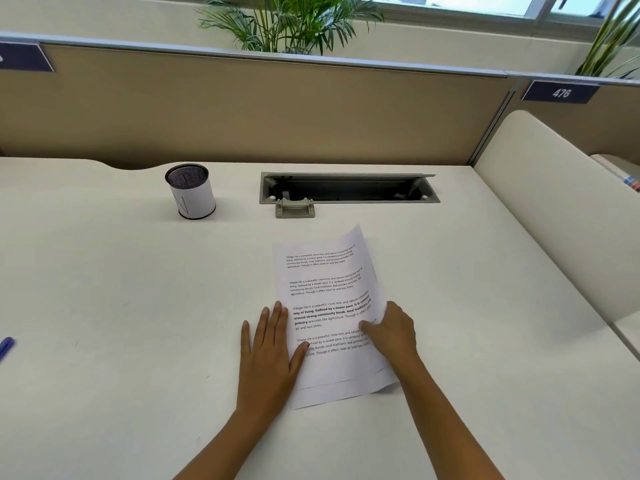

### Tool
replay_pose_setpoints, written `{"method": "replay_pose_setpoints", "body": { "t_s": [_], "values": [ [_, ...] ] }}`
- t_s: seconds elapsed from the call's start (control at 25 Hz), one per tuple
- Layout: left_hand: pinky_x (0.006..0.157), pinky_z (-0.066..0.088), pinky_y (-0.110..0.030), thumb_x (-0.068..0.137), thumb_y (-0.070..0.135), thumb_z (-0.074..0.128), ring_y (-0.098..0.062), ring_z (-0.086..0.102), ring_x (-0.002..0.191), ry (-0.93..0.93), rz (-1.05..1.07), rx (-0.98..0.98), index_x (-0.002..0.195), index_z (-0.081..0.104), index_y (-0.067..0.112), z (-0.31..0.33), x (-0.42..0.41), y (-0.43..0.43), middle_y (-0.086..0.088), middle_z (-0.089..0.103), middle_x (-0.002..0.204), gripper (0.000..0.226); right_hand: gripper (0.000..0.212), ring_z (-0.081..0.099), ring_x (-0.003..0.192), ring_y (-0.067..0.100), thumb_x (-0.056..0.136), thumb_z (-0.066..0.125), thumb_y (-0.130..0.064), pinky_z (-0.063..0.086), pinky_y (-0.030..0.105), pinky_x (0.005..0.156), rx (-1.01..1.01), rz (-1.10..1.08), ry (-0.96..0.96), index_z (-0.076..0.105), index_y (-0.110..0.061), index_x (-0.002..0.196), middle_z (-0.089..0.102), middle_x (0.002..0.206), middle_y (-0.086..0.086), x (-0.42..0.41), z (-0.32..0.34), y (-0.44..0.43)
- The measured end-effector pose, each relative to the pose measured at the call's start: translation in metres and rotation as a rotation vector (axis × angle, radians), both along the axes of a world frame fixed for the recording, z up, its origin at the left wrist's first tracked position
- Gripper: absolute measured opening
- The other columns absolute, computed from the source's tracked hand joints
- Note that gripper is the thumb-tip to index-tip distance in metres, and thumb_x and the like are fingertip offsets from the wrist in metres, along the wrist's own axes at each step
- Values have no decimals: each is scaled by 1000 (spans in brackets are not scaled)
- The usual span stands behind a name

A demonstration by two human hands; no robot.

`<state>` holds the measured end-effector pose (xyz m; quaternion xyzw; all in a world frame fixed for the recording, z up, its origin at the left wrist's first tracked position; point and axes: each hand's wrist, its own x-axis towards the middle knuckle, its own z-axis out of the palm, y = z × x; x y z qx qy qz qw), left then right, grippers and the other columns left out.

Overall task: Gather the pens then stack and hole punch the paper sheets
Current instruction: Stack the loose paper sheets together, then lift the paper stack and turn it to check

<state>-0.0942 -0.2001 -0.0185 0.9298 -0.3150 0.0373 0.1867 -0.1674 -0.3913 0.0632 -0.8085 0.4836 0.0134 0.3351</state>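
Observation:
A small pile of printed paper sheets (329,292) lies slightly askew on the white desk (121,306), with lower sheets showing at the bottom and right edges. My left hand (268,351) lies flat against the pile's left edge, thumb on the top sheet. My right hand (393,332) grips the pile's right edge, thumb on top and fingers curled at the side. A blue pen (6,346) pokes in at the far left edge. A mesh pen cup (191,190) wrapped in white paper stands at the back left. No hole punch is in view.
An open cable tray (349,188) is set into the desk at the back, with a small grey clamp (295,207) in front of it. A beige partition (242,109) closes the back and a white side panel (561,209) the right.

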Motion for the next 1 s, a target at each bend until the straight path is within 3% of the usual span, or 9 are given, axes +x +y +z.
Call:
{"method": "replay_pose_setpoints", "body": {
  "t_s": [0.12, 0.2, 0.28, 0.36, 0.44, 0.56, 0.68, 0.8, 1.0],
  "values": [
    [117, 4, -42, 94, 54, 25, -13, 17, 144, 28, -1, -13, 148, 28, 14, -1, 0, 0, 2, 26, 156, 67, 29, 59, 106, 32, 93, 53, -16, 48, 33, 85, -46, 4, -196, 54, -5, 120, 63, 118, 14, -9, 4, 5],
    [118, 0, -40, 94, 58, 16, -9, 9, 145, 51, -12, -19, 150, 23, 17, -1, 1, 2, 5, 20, 157, 70, 27, 62, 100, 30, 93, 54, -11, 51, 33, 83, -94, 17, -283, 58, -7, 119, 65, 115, 11, -14, 9, 8],
    [119, -7, -35, 90, 64, 6, -3, 2, 145, 135, -15, -106, 151, 13, 21, 6, 2, 2, 10, 11, 158, 75, 14, 62, 85, 24, 91, 56, -9, 48, 18, 66, -143, 58, -360, 61, -9, 105, 68, 104, 7, -20, 15, 7],
    [120, -6, -32, 92, 63, 15, 0, 6, 144, 362, 13, -314, 151, 11, 24, 22, 5, 1, 13, 11, 157, 71, 15, 61, 81, 18, 90, 59, -8, 39, 6, 59, -149, 81, -438, 64, -13, 103, 70, 99, 2, -24, 23, 5],
    [119, 11, -35, 94, 53, 30, -8, 20, 143, 596, 83, -540, 150, 18, 26, 46, 11, 0, 10, 23, 155, 63, 22, 65, 88, 16, 87, 63, -9, 44, 8, 67, -99, 71, -542, 67, -15, 108, 71, 99, -2, -27, 32, 4],
    [102, 39, -32, 96, 43, 38, -14, 48, 127, 753, 167, -809, 141, 39, 26, 79, 25, 2, 7, 49, 140, 47, 19, 67, 83, 6, 84, 67, -9, 51, 16, 73, -4, 83, -680, 69, -19, 101, 72, 92, -13, -26, 45, 7],
    [86, 53, -30, 95, 34, 47, -2, 63, 99, 657, 168, -978, 121, 54, 23, 109, 36, 6, 8, 66, 114, 28, 18, 68, 83, 11, 84, 68, -8, 56, 28, 75, 63, 84, -783, 68, -20, 97, 73, 91, -11, -22, 49, 14],
    [73, 55, -21, 95, 25, 52, -1, 65, 84, 496, 145, -1080, 101, 58, 26, 135, 37, 8, 12, 68, 95, 8, 15, 68, 85, 21, 86, 68, -12, 59, 36, 73, 62, 84, -835, 67, -16, 100, 73, 93, -3, -19, 47, 21],
    [60, 49, -10, 96, 21, 50, 0, 62, 73, 283, 166, -1164, 91, 53, 18, 166, 23, 7, 8, 63, 86, 6, 18, 67, 88, 17, 87, 67, -14, 59, 30, 79, 139, 55, -946, 63, -20, 103, 71, 99, -4, -13, 53, 32]
  ]
}}
